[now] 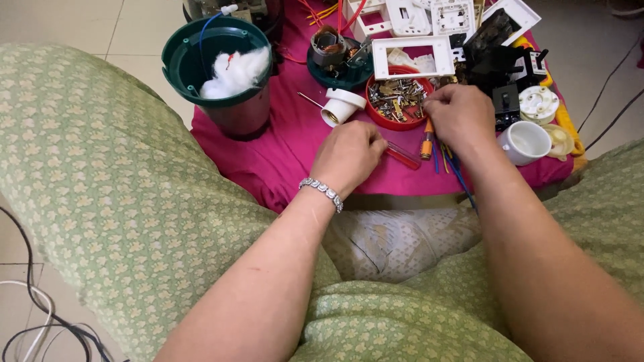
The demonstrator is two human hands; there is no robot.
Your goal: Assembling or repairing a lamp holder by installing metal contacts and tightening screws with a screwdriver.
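1. Your left hand (349,155), mid-frame, rests curled on a red tool (402,155); its grip is hidden.
2. Your right hand (459,115) pinches into the red dish of screws (397,100), upper centre.
3. Nothing looks assembled yet.

Both arms are reaching forward; left hand (347,155) is resting knuckles-up, fingers curled, right hand (459,115) is pinching fingertips together.

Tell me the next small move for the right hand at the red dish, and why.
Probably pinch one screw and lift it out. The right hand already has its fingertips at the edge of the red dish of small metal parts, while the left hand rests on a red-handled tool on the pink cloth.
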